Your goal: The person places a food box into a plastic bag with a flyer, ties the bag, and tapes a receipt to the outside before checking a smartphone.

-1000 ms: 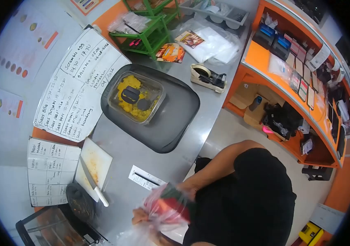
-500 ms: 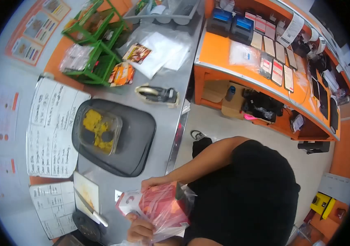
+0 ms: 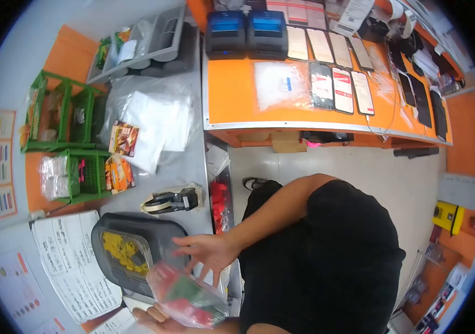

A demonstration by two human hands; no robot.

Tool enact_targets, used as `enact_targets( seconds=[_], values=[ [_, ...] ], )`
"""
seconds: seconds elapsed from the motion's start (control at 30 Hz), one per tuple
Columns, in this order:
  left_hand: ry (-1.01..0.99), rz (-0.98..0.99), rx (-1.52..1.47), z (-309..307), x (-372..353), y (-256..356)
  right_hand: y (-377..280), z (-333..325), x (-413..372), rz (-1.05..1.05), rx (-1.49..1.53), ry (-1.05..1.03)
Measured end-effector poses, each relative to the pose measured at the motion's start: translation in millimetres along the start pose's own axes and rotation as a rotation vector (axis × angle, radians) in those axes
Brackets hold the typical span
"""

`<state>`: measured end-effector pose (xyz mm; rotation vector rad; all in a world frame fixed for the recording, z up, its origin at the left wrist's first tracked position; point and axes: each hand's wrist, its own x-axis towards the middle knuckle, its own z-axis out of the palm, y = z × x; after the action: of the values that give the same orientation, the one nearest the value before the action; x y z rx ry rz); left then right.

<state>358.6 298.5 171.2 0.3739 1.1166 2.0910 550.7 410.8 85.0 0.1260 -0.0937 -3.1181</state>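
Note:
A red, green and white box in a clear plastic bag [image 3: 187, 298], smeared by motion, is tilted at the counter's near edge. My left hand [image 3: 157, 320] is beneath its lower end, bearing it; the bag hides part of the palm. Just above the box, my right hand [image 3: 209, 253] is open, its fingers spread, holding nothing. Beyond the hands, a clear tub of yellow food with dark lumps [image 3: 123, 250] sits on a dark grey tray [image 3: 168, 229]. A tape dispenser [image 3: 172, 201] lies above the tray.
White plastic bags [image 3: 162, 131] and snack packets [image 3: 123, 139] lie farther along the steel counter. Green baskets [image 3: 84, 172] and a grey divided bin [image 3: 137, 50] stand against the wall. An orange desk [image 3: 232, 106] carries phones [image 3: 343, 92] and two black printers [image 3: 267, 36].
My right hand has let go of the bagged box and spread open. The box has turned over, with a green side now showing. The view has swung, shifting the counter's contents in frame.

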Motion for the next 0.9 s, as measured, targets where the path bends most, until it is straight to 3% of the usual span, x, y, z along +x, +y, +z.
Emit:
enact_targets(
  seconds=[0.03,0.1,0.17,0.2,0.23,0.27,0.3,0.33,0.4,0.47,0.5,0.53,0.57,0.6,0.63,0.67,0.7,0.77,0.8,0.87,0.9],
  values=[
    [-0.013,-0.026,0.008,9,5,-8,-5,-2,0,-0.015,0.013,0.000],
    [-0.045,0.006,0.163,40,11,-32,-17,-3,5,-0.234,-0.151,-0.259],
    [-0.095,0.085,0.461,68,13,-55,-39,-20,5,-0.427,-0.377,-0.241],
    [-0.098,0.077,0.458,58,27,-54,-45,-14,-9,-0.667,-0.631,-0.151],
    [-0.411,0.040,0.568,40,53,-54,-49,-4,-25,-0.902,-0.890,-0.049],
    [-0.734,0.001,0.673,31,68,-54,-49,2,-40,-0.911,-0.889,-0.036],
    [-0.744,-0.010,0.668,40,62,-56,-48,8,-54,-1.194,-1.348,0.036],
    [-0.595,0.068,0.796,56,47,-59,-44,12,-67,-1.448,-1.824,0.116],
    [-0.186,0.213,0.976,82,19,-76,-30,19,-87,-1.426,-1.875,0.058],
    [-0.304,0.177,0.865,77,19,-74,-20,21,-109,-1.285,-1.832,0.050],
    [-0.418,0.148,0.750,76,21,-74,-24,13,-130,-1.257,-1.784,0.294],
    [-0.346,0.149,0.684,80,12,-78,-30,-1,-153,-1.223,-1.712,0.534],
    [-0.349,0.146,0.685,75,13,-78,-38,-19,-175,-1.461,-1.559,1.058],
    [-0.333,0.144,0.660,65,13,-78,-49,-30,-205,-1.306,-1.416,1.747],
    [-0.311,0.144,0.633,57,13,-79,-67,-64,-251,-1.682,-1.561,2.060],
    [-0.315,0.154,0.581,50,13,-80,-73,-97,-292,-1.706,-1.395,2.310],
    [-0.309,0.155,0.578,46,13,-79,-73,-92,-319,-1.546,-1.375,2.493],
    [-0.340,0.151,0.618,39,14,-77,-66,-106,-351,-1.110,-1.339,2.657],
    [-0.335,0.150,0.619,35,14,-77,-66,-109,-355,-1.106,-1.345,2.654],
    [-0.257,0.175,0.669,27,11,-78,-66,-114,-361,-0.664,-1.338,2.693],
    [-0.247,0.173,0.673,23,10,-78,-65,-120,-363,-0.655,-1.350,2.685]
  ],
)
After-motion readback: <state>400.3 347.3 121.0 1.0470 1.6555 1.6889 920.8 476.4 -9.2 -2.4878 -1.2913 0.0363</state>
